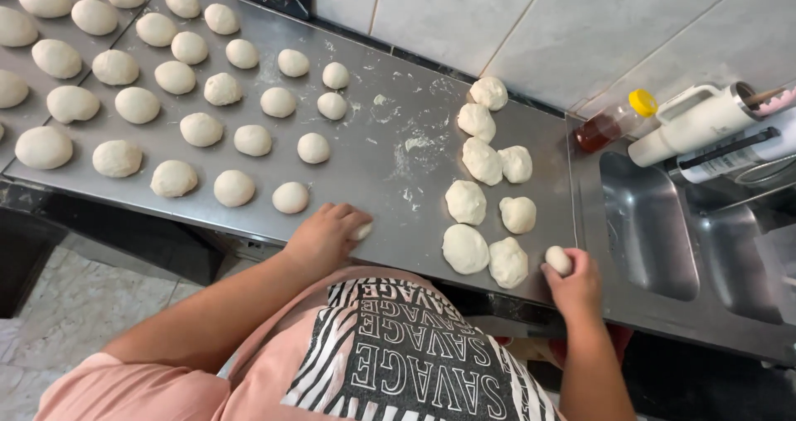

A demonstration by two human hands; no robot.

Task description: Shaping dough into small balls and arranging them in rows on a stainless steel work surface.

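My left hand [325, 235] is cupped palm-down over a small dough piece [361, 231] on the steel counter [390, 152], near its front edge. My right hand [572, 282] grips another small dough ball [558, 259] at the counter's front right, just beside a cluster of several rough, unshaped dough pieces [483, 195]. Rows of several smooth rounded dough balls [201, 129] cover the left part of the counter, the nearest ball [290, 197] just left of my left hand.
A steel sink [655, 222] lies right of the counter. Behind it stand a bottle with a yellow cap [618, 121], a white lidded jug [692, 123] and another container. A tiled wall [514, 23] backs the counter. Flour dusts the counter's middle.
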